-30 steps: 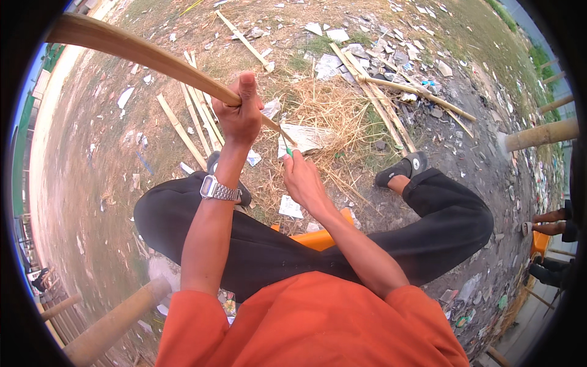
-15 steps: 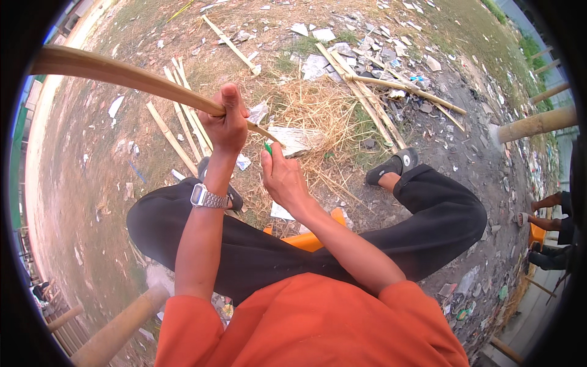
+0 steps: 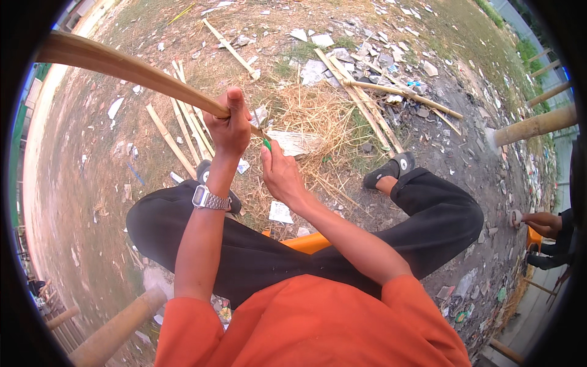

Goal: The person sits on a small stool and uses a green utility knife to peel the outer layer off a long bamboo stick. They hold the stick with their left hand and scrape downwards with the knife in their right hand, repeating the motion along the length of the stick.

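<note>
One bamboo strip [image 3: 137, 72] is held clear of the ground, left of the straw heap [image 3: 336, 113]. Its long axis slants: the broad end extends far out to the left, and the narrow end points right, toward the heap's left edge. Left hand [image 3: 229, 127]: fingers wrapped around the strip close to the narrow end, thumb raised. Right hand [image 3: 283, 174]: pinching one green-handled tool [image 3: 267, 145] at the narrow end, just left of the heap. Whether its thin blade touches the strip, I cannot tell.

Counted around the heap: one loose slat [image 3: 229, 49] beyond it to the left; at least three left-hand slats [image 3: 171, 142] beside its left, partly overlapping; two long slats [image 3: 356, 104] along its right, with one round pole [image 3: 428, 104] across them.

Surface: open, dry ground [image 3: 92, 171], patchily grassed, darker and strewn with fragments right of the heap. Site: outdoors. One bamboo post [image 3: 535, 126] is fixed well right of the heap; another person's legs [image 3: 544, 223] show farther out, toward the near side.
</note>
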`<state>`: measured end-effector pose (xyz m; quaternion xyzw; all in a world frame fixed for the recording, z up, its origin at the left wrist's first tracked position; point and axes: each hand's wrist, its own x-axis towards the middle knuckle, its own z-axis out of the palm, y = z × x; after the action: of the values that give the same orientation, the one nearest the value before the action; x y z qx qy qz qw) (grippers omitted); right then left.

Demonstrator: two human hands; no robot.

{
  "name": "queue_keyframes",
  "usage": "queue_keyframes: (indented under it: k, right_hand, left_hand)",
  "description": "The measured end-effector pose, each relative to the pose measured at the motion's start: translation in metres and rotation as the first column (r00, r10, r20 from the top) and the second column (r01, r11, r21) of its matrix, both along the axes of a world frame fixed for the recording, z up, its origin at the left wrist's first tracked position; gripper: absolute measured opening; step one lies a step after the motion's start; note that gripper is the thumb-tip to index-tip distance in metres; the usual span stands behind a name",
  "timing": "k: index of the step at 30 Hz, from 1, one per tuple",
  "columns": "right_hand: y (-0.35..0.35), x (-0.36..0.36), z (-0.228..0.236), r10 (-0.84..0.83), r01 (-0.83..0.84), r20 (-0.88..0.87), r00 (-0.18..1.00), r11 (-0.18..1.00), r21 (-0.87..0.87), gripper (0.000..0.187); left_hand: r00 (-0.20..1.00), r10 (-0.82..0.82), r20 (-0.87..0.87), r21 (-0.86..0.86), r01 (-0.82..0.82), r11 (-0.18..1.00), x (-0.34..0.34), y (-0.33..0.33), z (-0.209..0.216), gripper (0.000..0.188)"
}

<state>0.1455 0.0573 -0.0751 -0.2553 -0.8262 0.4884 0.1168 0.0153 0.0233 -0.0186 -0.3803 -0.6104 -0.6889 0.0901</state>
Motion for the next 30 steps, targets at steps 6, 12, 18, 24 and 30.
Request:
queue_keyframes:
  k: [6,12,18,24,30]
  right_hand:
    - [0.009,-0.012,0.008,0.030,-0.034,-0.083,0.996,0.998,-0.047,0.026]
    - [0.002,-0.013,-0.018,0.003,-0.003,-0.034,0.999,1.000,0.005,0.025]
    - [0.003,-0.008,-0.010,-0.017,0.015,-0.035,0.999,0.998,-0.058,0.029]
    - [-0.011,-0.008,-0.003,-0.047,0.035,-0.123,0.991,0.995,-0.094,0.027]
    - [0.000,-0.011,-0.022,-0.002,0.003,0.035,0.999,1.000,-0.008,0.029]
  left_hand:
    - [0.997,0.051,0.056,0.020,-0.052,0.998,-0.005,-0.004,-0.002,0.062]
    - [0.991,0.112,0.076,-0.023,-0.111,0.994,0.001,-0.004,0.000,0.062]
    - [0.982,0.167,0.091,-0.040,-0.164,0.986,-0.011,-0.002,0.004,0.065]
    - [0.992,0.117,0.044,-0.003,-0.117,0.993,-0.001,0.002,0.001,0.064]
    - [0.994,0.101,0.043,0.007,-0.101,0.995,-0.001,-0.003,-0.002,0.063]
